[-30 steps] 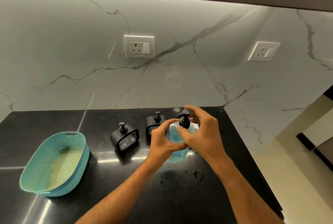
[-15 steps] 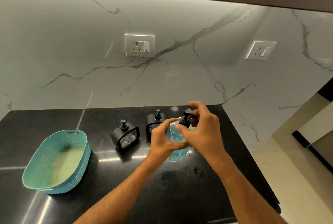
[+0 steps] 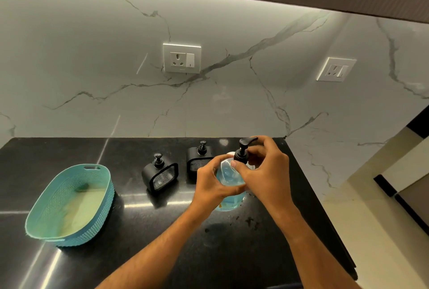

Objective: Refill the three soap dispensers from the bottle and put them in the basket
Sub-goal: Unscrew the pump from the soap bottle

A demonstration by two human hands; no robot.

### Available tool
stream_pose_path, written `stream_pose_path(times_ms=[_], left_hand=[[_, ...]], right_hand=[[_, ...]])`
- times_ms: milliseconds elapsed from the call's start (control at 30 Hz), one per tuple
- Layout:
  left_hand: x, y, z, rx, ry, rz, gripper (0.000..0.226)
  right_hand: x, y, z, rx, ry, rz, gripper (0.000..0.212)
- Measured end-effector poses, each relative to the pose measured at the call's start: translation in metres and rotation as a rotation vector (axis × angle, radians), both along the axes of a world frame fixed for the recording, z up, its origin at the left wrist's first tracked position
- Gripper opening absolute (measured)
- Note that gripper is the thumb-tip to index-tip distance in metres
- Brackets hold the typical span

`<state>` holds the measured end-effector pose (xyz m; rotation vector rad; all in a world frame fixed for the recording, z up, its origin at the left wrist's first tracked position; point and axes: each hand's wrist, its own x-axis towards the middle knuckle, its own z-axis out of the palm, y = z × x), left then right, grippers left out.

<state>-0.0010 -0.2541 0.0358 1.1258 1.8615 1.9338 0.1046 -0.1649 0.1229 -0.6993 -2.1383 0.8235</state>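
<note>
1. Fingers of the right hand (image 3: pixel 267 172) are closed on the pump (image 3: pixel 242 152); the bottle (image 3: pixel 228 177) is gripped by the left hand (image 3: pixel 214 184).
2. Unscrewing is judged under way.
3. Beyond the fingers, two dispensers (image 3: pixel 160 174) are seen, then the basket (image 3: pixel 69 205).
4. Pump removal is needed next.

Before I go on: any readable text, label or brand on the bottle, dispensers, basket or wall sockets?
None can be read.
Bottle: no label shows; both hands cover much of it.
Two black dispensers: no print visible.
Basket: none.
Left wall socket: tiny mark, too small to read.
</note>
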Motion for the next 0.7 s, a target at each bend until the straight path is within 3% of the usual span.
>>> stream_pose_path(times_ms=[233,700], left_hand=[[-0.004,0.012,-0.001,-0.032,0.000,0.040,0.070],[0.005,0.028,-0.019,-0.089,-0.056,0.080,0.068]], right_hand=[[0.001,0.022,0.026,0.020,0.071,0.052,0.036],[0.008,0.047,0.074,0.098,0.161,0.090,0.033]])
